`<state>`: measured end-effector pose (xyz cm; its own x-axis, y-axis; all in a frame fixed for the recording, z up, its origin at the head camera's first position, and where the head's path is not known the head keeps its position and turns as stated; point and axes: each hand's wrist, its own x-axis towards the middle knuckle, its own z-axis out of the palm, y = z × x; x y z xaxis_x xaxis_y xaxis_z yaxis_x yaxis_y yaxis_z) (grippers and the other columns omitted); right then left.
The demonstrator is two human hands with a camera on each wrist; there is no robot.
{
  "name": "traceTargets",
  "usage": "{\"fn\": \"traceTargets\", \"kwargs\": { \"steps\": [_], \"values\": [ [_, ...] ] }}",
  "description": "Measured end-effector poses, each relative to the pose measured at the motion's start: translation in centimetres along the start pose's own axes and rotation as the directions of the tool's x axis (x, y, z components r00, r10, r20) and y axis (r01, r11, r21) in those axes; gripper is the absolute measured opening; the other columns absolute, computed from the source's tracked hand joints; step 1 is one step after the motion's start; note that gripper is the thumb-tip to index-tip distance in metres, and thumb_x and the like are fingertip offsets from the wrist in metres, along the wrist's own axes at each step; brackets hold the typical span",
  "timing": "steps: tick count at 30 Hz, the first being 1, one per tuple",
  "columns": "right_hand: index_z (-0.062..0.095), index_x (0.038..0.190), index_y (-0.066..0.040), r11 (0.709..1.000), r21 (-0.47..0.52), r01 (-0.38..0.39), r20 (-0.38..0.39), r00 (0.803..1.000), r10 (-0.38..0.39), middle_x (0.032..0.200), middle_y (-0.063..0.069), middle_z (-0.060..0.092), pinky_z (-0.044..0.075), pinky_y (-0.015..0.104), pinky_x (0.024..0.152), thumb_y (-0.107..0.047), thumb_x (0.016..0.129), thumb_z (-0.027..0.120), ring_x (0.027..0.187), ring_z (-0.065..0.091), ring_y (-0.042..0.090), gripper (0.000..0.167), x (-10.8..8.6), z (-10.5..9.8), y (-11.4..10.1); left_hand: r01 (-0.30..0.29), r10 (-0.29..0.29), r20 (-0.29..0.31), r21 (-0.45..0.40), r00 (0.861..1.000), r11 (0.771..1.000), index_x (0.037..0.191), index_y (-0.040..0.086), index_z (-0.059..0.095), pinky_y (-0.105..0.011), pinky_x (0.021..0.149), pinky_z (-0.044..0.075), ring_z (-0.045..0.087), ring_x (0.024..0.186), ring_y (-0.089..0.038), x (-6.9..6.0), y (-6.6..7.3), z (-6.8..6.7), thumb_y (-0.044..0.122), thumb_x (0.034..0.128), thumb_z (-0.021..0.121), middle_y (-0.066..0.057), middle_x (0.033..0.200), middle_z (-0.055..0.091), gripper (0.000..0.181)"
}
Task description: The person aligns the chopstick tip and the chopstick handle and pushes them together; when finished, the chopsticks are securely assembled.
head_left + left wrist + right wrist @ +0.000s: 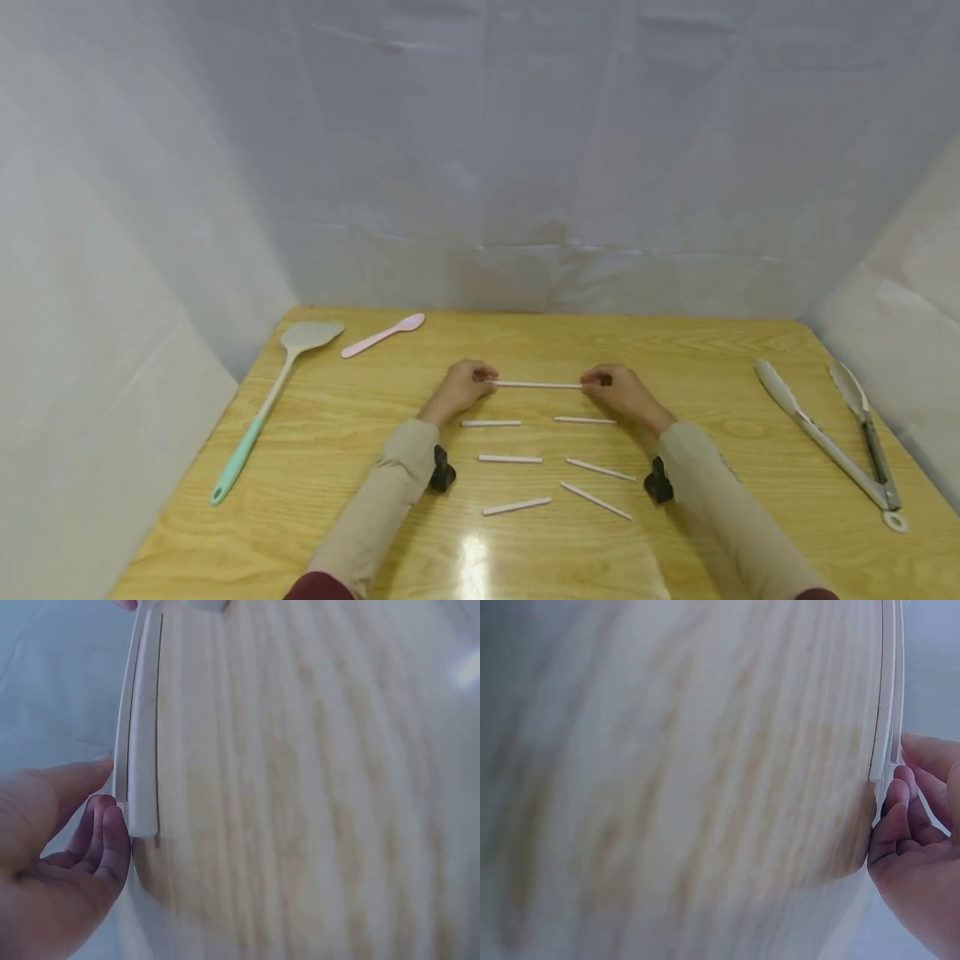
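Observation:
A thin white stick (538, 385) spans the gap between both hands, roughly level. My left hand (459, 388) pinches its left end and my right hand (621, 392) pinches its right end. Nearer the body, shorter white sticks lie in two columns, among them one (491, 423) by the left hand and one (585, 420) by the right. In the left wrist view, the left hand (67, 847) holds the stick (124, 727) beside a lying one (145, 742). The right wrist view has the right hand (922, 817) at the other end.
A spatula with a green handle (243, 454) lies at the left, with a pink spoon (382, 336) at the back left. Metal tongs (832, 446) lie spread at the right. White sheeting (525, 167) stands behind the wooden table (705, 350).

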<state>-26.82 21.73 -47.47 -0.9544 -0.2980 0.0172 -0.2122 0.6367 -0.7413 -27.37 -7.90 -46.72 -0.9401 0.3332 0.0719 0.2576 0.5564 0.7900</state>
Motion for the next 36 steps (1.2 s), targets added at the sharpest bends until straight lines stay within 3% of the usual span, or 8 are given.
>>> {"fn": "traceTargets", "kwargs": {
  "steps": [9, 13, 23, 26, 31, 36],
  "values": [
    [0.066, 0.107, 0.005, 0.998, 0.059, 0.011, -0.023, 1.0, -0.01, 0.094, 0.015, 0.066, 0.047, 0.029, 0.07, -0.009, 0.093, 0.06, 0.079, 0.056, 0.017, 0.021, -0.5, -0.2, -0.3, 0.021, -0.023, -0.029, -0.04, 0.999, 0.999, 0.107, -0.004, 0.067, -0.039, 0.083, 0.051, 0.062, 0.093, -0.029, -0.8, 0.7, -0.9, 0.006, 0.0926, 0.06, -0.016, 0.103, 0.068, 0.019],
    [0.067, 0.106, 0.005, 0.999, 0.043, 0.032, -0.049, 0.998, -0.03, 0.093, 0.015, 0.067, 0.047, 0.029, 0.067, -0.008, 0.093, 0.059, 0.075, 0.055, 0.015, 0.02, -0.8, -0.2, -0.4, 0.004, -0.005, -0.028, -0.033, 1.0, 0.999, 0.107, -0.004, 0.067, -0.038, 0.081, 0.051, 0.062, 0.092, -0.029, -1.2, 1.0, -1.1, 0.007, 0.0937, 0.058, -0.016, 0.103, 0.068, 0.02],
    [0.067, 0.108, 0.003, 1.0, -0.011, 0.02, -0.065, 0.998, -0.021, 0.092, 0.011, 0.065, 0.047, 0.031, 0.069, -0.013, 0.093, 0.061, 0.079, 0.055, 0.017, 0.023, -1.8, -0.8, -1.3, -0.024, 0.026, 0.046, -0.048, 0.999, 0.999, 0.107, -0.004, 0.067, -0.026, 0.071, 0.05, 0.061, 0.083, -0.022, -2.5, 0.9, -1.4, 0.007, 0.0948, 0.057, -0.014, 0.1, 0.068, 0.019],
    [0.067, 0.107, 0.002, 1.0, -0.023, 0.018, -0.058, 0.998, -0.019, 0.09, 0.009, 0.063, 0.047, 0.032, 0.071, -0.012, 0.092, 0.062, 0.08, 0.055, 0.017, 0.022, -2.2, -0.8, -1.3, -0.025, 0.027, 0.067, -0.037, 0.997, 0.999, 0.108, -0.003, 0.066, -0.026, 0.071, 0.05, 0.061, 0.084, -0.021, -2.9, 1.0, -1.4, 0.008, 0.0953, 0.056, -0.014, 0.101, 0.068, 0.02],
    [0.068, 0.105, 0.002, 0.999, -0.015, 0.037, -0.047, 0.998, -0.038, 0.088, 0.008, 0.063, 0.047, 0.032, 0.07, -0.011, 0.091, 0.064, 0.079, 0.055, 0.017, 0.019, -2.6, -0.8, -1.4, -0.035, 0.036, 0.079, -0.022, 0.996, 0.999, 0.109, -0.004, 0.066, -0.035, 0.082, 0.05, 0.061, 0.094, -0.025, -3.7, 1.1, -1.7, 0.009, 0.0949, 0.057, -0.015, 0.104, 0.067, 0.021],
    [0.068, 0.103, 0.002, 0.999, -0.008, 0.051, -0.024, 0.998, -0.051, 0.086, 0.007, 0.062, 0.047, 0.029, 0.068, -0.011, 0.089, 0.066, 0.078, 0.055, 0.017, 0.019, -3.0, -0.8, -1.4, -0.08, 0.08, 0.105, 0.005, 0.991, 0.997, 0.107, -0.004, 0.066, -0.036, 0.085, 0.049, 0.06, 0.093, -0.024, -4.1, 1.0, -1.9, 0.008, 0.0934, 0.059, -0.013, 0.1, 0.067, 0.02]
  ]
}}
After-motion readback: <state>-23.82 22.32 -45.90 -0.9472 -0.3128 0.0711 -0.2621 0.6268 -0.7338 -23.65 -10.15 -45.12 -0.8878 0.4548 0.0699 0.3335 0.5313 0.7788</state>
